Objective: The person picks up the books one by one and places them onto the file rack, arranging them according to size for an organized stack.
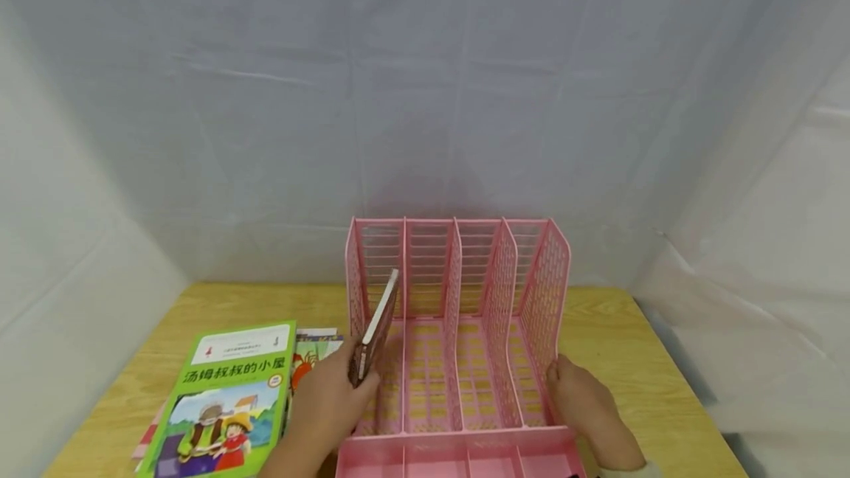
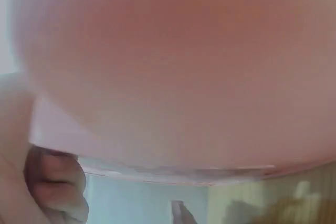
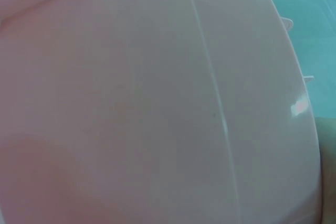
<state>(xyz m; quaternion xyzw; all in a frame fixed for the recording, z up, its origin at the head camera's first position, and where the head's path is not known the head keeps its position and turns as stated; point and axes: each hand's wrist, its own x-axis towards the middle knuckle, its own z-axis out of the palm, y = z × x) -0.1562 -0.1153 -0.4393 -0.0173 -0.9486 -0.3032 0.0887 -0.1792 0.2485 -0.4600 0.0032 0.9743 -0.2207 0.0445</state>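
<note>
Beside stacked books, the left hand grips a book by its near end, apparently edge-on to suit the leftmost slot of a pink rack, its far end rising beyond that hand. The right hand holds the rack's right side, seemingly steadying it.

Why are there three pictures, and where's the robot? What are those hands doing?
There's no robot, just a person's bare hands! The wide picture comes from a camera on the head, looking forward and down. The other two come from wrist cameras, so close that they show mostly pink.

On the wooden table stands a pink rack with four tall slots. Left of it lies a green book, with more underneath. The left hand holds a dark book by the leftmost slot; the right hand grips the rack's right side.
</note>
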